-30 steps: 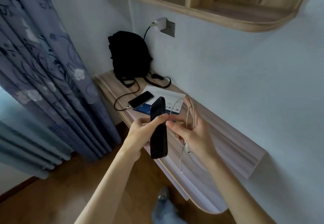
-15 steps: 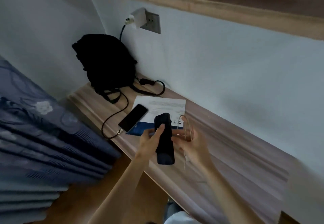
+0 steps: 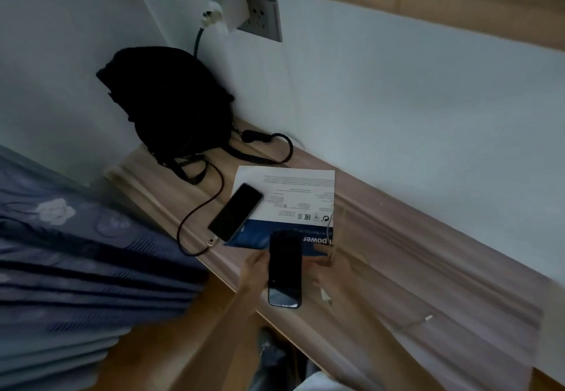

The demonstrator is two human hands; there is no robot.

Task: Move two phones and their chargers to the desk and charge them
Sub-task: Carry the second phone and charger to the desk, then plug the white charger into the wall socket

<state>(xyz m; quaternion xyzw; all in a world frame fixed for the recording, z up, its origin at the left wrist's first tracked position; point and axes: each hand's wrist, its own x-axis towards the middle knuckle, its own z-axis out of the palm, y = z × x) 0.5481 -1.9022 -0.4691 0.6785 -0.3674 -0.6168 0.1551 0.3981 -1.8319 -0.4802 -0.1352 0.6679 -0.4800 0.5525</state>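
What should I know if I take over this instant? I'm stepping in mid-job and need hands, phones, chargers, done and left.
Left hand holds the second phone above the desk edge. Right hand grips the white cable, blurred; its free end trails over the desk.
First phone lies on the desk, dark cable plugged in; a white charger sits in the wall socket.
Done: first phone placed and connected.
Left: set down the second phone, plug in its cable.

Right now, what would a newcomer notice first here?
A dark phone held over the desk edge by the left hand, the right hand gripping a pale cable. Behind, a second phone lies plugged in on a leaflet, near a black backpack in the corner.
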